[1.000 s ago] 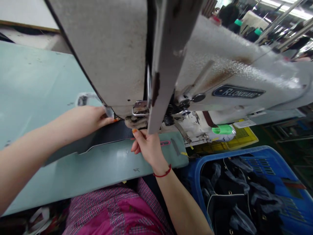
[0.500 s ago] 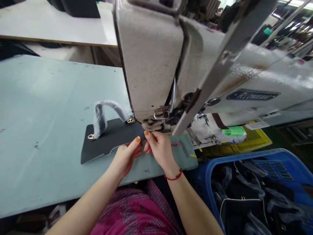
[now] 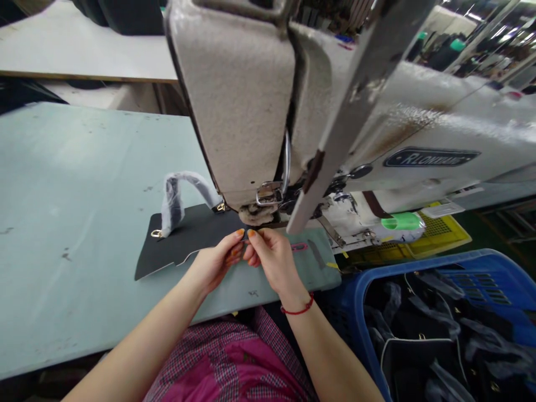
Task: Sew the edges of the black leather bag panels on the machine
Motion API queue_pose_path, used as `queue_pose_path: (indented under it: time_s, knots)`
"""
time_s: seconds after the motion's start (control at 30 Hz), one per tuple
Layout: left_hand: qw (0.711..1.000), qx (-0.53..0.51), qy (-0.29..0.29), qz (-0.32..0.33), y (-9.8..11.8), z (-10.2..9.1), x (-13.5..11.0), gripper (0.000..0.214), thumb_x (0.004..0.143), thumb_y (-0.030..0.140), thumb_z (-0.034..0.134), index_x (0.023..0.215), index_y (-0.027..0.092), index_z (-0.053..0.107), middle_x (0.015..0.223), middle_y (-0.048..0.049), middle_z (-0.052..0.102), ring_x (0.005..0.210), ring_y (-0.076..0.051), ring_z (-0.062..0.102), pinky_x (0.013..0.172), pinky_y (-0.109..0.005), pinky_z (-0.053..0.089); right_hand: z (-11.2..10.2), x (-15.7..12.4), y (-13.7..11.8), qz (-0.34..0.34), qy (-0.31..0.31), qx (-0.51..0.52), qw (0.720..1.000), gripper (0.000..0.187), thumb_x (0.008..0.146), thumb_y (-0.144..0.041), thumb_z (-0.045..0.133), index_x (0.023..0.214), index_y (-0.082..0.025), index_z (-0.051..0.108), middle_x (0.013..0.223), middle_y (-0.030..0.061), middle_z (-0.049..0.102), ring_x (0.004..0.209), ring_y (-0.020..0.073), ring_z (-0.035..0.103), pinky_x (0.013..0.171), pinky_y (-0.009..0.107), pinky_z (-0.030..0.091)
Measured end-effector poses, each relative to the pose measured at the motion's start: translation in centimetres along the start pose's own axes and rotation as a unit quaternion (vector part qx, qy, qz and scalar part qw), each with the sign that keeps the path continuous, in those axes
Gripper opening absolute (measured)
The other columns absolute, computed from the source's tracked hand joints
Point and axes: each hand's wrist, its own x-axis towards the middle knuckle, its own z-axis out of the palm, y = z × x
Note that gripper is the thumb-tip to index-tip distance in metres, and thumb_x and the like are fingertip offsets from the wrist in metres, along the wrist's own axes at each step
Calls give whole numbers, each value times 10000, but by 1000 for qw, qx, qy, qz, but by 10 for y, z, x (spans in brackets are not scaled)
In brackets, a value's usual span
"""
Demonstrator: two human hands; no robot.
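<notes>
Head view: you're at sewing machine [image 3: 234, 100], panel work under way. Left hand [image 3: 215, 262] and right hand [image 3: 272, 265] narrow, fingertips seemingly pinching right tip of black bag panel [image 3: 188, 240]. Panel flat on counter [image 3: 84, 167], long axis sideways, tip pointing at presser foot [image 3: 257, 213], just beside it. Plastic-wrapped strap [image 3: 172, 204] arches on top. Next move, likely: guide tip under foot.

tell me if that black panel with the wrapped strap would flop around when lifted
The black panel lies flat with crisp edges, so it's probably fairly stiff. The plastic-wrapped strap holds its arch, so it's likely springy.
</notes>
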Motion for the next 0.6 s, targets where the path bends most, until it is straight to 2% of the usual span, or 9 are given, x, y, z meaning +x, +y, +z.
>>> queue_pose_path:
  time_s: [0.07,0.2,0.33,0.47,0.6]
  knots:
    - [999,31,18,-3,2,-2,-1,495,652,526,811,529,170,490,516,49,402,525,-90,321,493,-221,308,0,0,-4,-16,2,-30,999,342,916,-428,563,700,-164,584,564,-17,615,451,72,542,452,159,433]
    - [998,68,-7,-14,4,-4,-2,482,653,543,803,550,171,513,514,55,396,525,-92,292,493,-223,299,-1,0,-9,-45,12,-85,995,331,930,-386,563,685,-165,586,572,-12,620,466,75,556,466,160,435]
    - [997,72,1,3,4,-1,1,498,641,562,789,510,184,492,509,47,392,540,-103,307,516,-238,314,-2,-4,-5,-56,25,-95,994,319,943,-379,564,709,-165,595,585,-12,619,475,75,556,475,161,433]
    - [996,87,14,16,2,2,3,489,686,537,739,466,198,463,487,41,380,534,-108,310,524,-251,313,-6,-17,10,-55,34,-59,996,303,972,-404,526,813,-164,619,626,-7,637,496,78,571,489,163,440]
    - [995,94,7,33,1,3,5,480,730,506,683,450,211,429,469,43,348,509,-107,294,518,-262,310,-8,-34,38,-9,33,-52,998,332,989,-414,483,831,-157,620,583,-12,617,445,76,538,445,161,403]
